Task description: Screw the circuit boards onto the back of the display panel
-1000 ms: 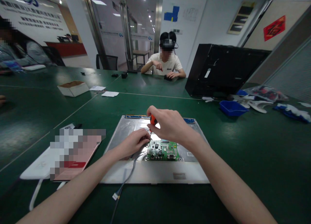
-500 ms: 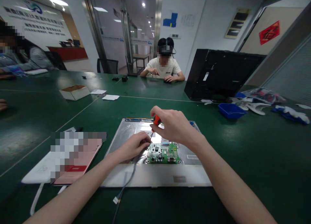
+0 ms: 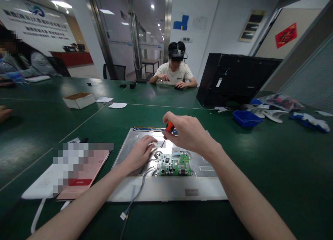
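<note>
An orange-and-black screwdriver (image 3: 170, 126) is gripped in my right hand (image 3: 188, 134), its thin shaft slanting down and to the left. The tip hovers just above the upper left part of a green circuit board (image 3: 174, 164). That board lies on the silver metal back of a display panel (image 3: 135, 189) in front of me. Left of the shaft is my left hand (image 3: 140, 151), fingers stretched out with nothing visible in them. Below it a grey cable (image 3: 142, 188) with a white plug runs from beside the board over the panel's front edge.
To the left lie a white device (image 3: 39, 184) and a pink one (image 3: 78, 189). Farther off is an open cardboard box (image 3: 80, 101). A black monitor housing (image 3: 239, 78), a blue tray (image 3: 247, 119) and gloves (image 3: 309, 122) are on the right. Opposite, a person (image 3: 177, 71) sits working.
The screwdriver has lifted off the board's upper left corner. My left hand has moved up and left from the corner, its fingers unbending.
</note>
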A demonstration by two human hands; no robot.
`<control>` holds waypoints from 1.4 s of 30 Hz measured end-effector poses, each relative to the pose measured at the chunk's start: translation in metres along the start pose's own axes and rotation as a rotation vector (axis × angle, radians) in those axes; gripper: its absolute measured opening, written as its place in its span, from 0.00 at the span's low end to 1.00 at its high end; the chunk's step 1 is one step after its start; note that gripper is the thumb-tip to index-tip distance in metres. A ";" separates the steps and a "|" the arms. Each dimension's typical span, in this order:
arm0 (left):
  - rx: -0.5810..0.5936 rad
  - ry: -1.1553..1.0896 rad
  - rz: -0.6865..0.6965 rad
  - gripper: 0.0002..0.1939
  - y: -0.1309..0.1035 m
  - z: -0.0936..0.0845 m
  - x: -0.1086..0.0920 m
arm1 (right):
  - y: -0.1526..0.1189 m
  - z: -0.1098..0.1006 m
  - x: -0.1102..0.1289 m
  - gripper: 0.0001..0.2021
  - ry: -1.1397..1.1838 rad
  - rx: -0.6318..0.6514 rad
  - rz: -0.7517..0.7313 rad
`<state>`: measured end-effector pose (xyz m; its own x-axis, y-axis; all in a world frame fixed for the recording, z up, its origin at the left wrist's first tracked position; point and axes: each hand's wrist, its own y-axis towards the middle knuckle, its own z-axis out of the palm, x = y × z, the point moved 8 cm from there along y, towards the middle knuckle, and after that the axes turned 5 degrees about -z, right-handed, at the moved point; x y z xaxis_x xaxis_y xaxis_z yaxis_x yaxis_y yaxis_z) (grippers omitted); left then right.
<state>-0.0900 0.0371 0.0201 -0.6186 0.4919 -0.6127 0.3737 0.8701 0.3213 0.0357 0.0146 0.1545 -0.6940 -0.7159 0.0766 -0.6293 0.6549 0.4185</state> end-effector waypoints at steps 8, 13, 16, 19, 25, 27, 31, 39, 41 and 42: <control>0.089 0.172 0.068 0.16 0.000 0.015 0.007 | 0.000 0.002 0.002 0.09 0.001 0.027 0.001; 0.057 0.179 0.049 0.12 0.001 0.009 0.005 | 0.000 0.002 0.003 0.09 0.005 0.038 0.000; 0.049 0.205 0.039 0.08 0.001 0.007 0.004 | 0.001 0.003 0.003 0.09 0.006 0.045 -0.003; 0.046 0.234 0.024 0.05 0.001 0.006 0.005 | 0.001 0.004 0.004 0.09 0.010 0.045 -0.004; 0.016 0.264 0.008 0.05 -0.001 0.000 0.005 | 0.000 0.002 0.006 0.09 0.017 0.073 -0.011; -0.011 0.249 -0.008 0.05 -0.002 -0.005 0.002 | -0.002 -0.002 0.010 0.09 0.020 0.080 -0.026; 0.003 0.093 -0.059 0.04 -0.002 -0.010 -0.006 | -0.008 -0.013 0.017 0.10 0.022 0.094 -0.066; 0.114 -0.183 -0.071 0.10 -0.002 -0.008 -0.016 | -0.019 -0.035 0.020 0.11 -0.009 0.069 -0.093; 0.158 -0.201 -0.080 0.11 -0.003 -0.004 -0.015 | -0.020 -0.037 0.020 0.11 -0.018 0.070 -0.082; 0.183 -0.210 -0.091 0.11 -0.003 -0.002 -0.014 | -0.020 -0.038 0.020 0.12 -0.020 0.073 -0.079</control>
<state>-0.0842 0.0278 0.0291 -0.5059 0.3780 -0.7753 0.4535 0.8812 0.1337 0.0479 -0.0219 0.1817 -0.6476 -0.7615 0.0277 -0.7055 0.6130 0.3558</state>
